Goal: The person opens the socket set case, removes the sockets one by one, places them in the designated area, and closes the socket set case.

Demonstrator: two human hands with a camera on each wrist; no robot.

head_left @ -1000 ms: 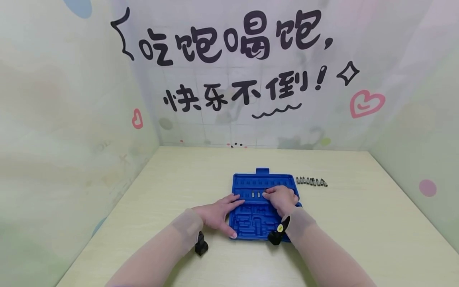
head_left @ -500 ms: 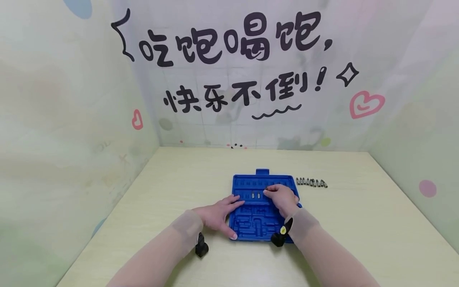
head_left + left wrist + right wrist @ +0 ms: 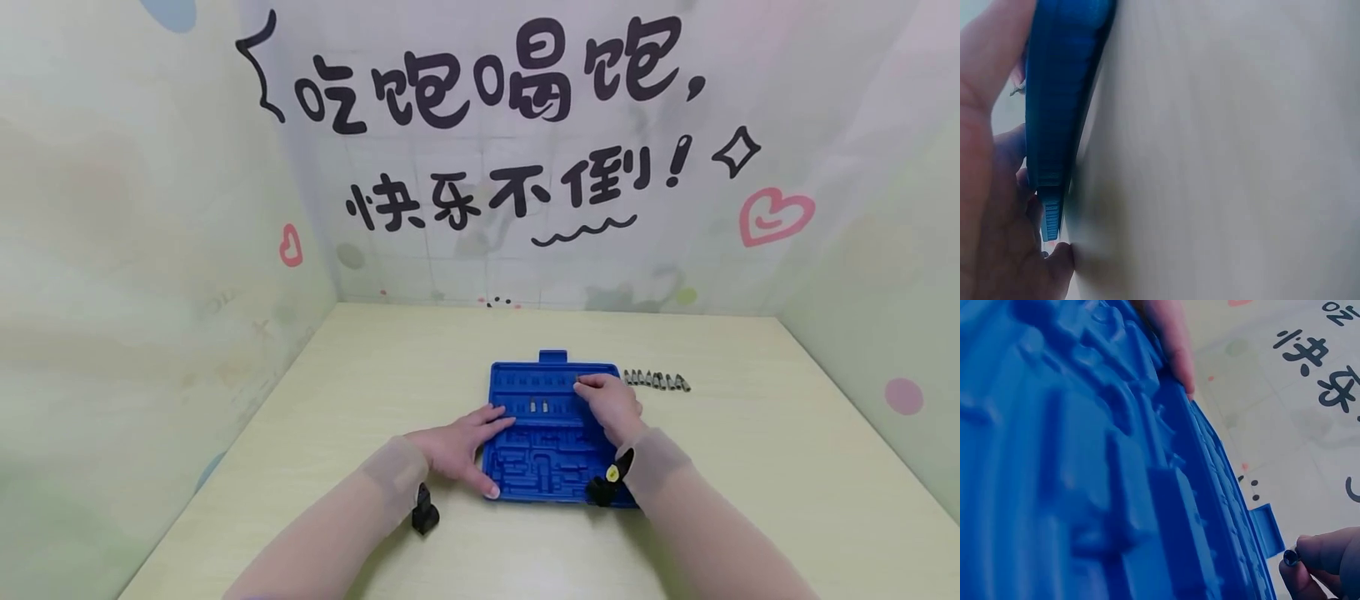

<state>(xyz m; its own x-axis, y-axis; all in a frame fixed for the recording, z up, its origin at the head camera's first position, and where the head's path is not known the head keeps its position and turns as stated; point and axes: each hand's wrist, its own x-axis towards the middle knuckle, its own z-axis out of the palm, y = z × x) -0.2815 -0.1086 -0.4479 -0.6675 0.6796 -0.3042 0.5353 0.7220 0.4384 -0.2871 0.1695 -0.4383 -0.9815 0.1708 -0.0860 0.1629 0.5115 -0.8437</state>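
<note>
An open blue plastic tool case [image 3: 551, 492] lies on the table, its moulded slots facing up. My left hand [image 3: 457, 450] is spread along its left side, fingers on the rim and thumb at the near corner; in the left wrist view the hand lies against the blue case wall [image 3: 1060, 94]. Thumb and forefinger of my right hand [image 3: 611, 408] pinch a small metal socket [image 3: 1290, 557] above the far right part of the case. Two silver pieces, a left one [image 3: 533, 406] and a right one [image 3: 545, 406], sit in the slot row nearer me.
Several small metal sockets [image 3: 656, 380] stand in a row on the table [image 3: 750, 467], right of the case's far corner. A blue latch tab [image 3: 553, 357] sticks out from the case's far edge. Printed fabric walls [image 3: 420, 275] enclose the table.
My right hand has moved right and away from me, from the nearer slot row toward the far one, still pinching the socket. The left hand stays on the case. The head view has shifted slightly.
</note>
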